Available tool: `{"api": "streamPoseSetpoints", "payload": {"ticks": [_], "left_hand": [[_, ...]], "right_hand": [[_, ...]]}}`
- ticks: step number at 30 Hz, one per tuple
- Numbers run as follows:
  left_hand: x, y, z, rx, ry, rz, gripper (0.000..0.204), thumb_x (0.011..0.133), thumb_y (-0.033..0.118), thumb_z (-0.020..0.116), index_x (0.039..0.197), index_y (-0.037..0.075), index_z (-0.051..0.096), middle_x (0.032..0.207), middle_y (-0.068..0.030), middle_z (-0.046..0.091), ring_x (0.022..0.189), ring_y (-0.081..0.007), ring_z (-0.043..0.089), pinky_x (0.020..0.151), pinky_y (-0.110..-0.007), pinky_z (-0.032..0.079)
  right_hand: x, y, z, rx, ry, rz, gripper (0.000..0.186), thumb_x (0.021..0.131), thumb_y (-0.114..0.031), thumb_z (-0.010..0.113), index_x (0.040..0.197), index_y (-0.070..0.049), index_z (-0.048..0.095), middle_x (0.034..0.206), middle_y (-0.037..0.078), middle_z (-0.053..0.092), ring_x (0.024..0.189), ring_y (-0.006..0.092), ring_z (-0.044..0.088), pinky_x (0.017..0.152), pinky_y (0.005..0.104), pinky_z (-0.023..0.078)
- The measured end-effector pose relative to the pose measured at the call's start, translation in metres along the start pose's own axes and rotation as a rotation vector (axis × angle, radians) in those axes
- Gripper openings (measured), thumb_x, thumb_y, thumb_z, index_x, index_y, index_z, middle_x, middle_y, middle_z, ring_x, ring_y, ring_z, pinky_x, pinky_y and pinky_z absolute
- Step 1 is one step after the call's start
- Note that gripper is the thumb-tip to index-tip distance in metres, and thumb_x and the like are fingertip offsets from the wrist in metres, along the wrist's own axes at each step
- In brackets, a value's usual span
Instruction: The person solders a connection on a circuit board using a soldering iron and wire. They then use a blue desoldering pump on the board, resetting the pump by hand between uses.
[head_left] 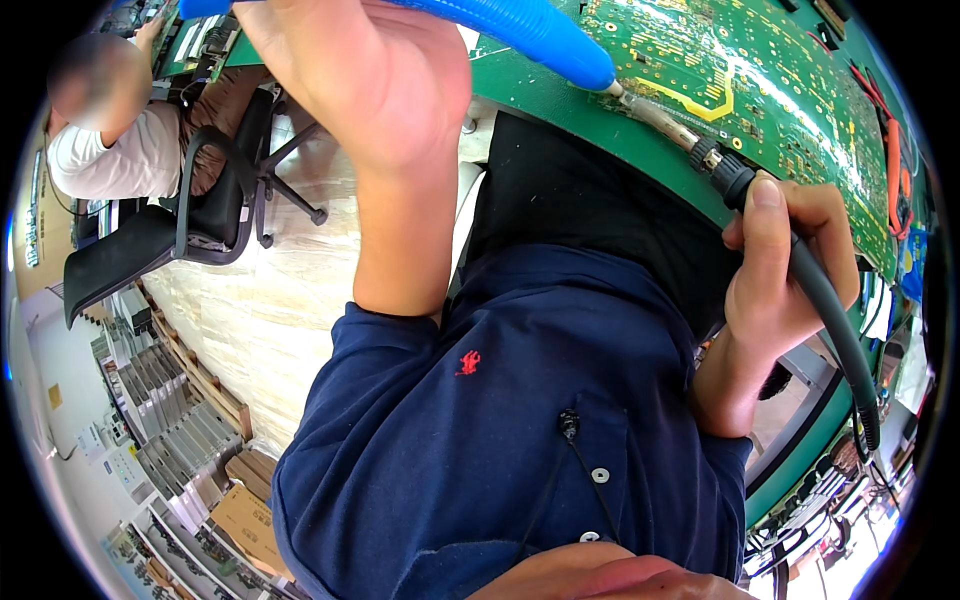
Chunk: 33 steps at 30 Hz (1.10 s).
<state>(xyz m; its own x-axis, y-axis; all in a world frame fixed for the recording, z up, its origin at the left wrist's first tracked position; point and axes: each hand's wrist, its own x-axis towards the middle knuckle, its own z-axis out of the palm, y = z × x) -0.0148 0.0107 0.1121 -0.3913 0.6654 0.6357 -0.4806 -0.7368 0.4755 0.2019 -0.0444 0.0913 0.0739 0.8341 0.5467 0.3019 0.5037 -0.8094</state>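
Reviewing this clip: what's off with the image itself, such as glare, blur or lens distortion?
Head view: white glare streaks the green circuit board with gold traces; head view: fisheye distortion bends the surroundings, with black corners; head view: the seated co-worker's head is blurred out, while the silvery metal tool barrel looks fairly sharp; head view: the lower-right background is nearly blown out.
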Motion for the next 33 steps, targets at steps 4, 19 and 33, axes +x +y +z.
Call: {"api": "streamPoseSetpoints", "payload": {"ticks": [4,19,33], "left_hand": [[0.002,0.002,0.005,0.13,0.002,0.017,0.034,0.101,0.036,0.038,0.111,0.006,0.047,0.071,-0.0046,0.049,0.054,-0.0146,0.051,0.051,-0.032,0.049],[0.003,-0.004,0.022,0.148,0.148,-0.009,0.04,0.1,0.044,0.041,0.114,0.007,0.041,0.061,0.0006,0.042,0.041,-0.0096,0.041,0.04,-0.026,0.039],[-0.001,-0.006,0.018,0.062,0.201,-0.003,0.03,0.099,0.042,0.044,0.107,0.013,0.049,0.059,0.0035,0.038,0.041,-0.0076,0.035,0.04,-0.025,0.036]], "right_hand": [[0.0,0.002,-0.001,-0.006,-0.002,-0.007,0.011,0.08,0.0,0.067,0.073,0.002,0.059,0.06,0.002,0.056,0.051,0.003,0.046,0.048,0.0171,0.034],[-0.001,0.0,-0.001,-0.002,-0.003,0.008,0.011,0.08,0.0,0.067,0.072,0.002,0.059,0.06,0.002,0.057,0.052,0.0033,0.047,0.049,0.0171,0.035],[0.0,0.002,0.0,0.01,0.015,0.007,0.012,0.08,0.0,0.068,0.071,0.002,0.059,0.059,0.001,0.055,0.051,0.0027,0.045,0.048,0.0169,0.033]]}}
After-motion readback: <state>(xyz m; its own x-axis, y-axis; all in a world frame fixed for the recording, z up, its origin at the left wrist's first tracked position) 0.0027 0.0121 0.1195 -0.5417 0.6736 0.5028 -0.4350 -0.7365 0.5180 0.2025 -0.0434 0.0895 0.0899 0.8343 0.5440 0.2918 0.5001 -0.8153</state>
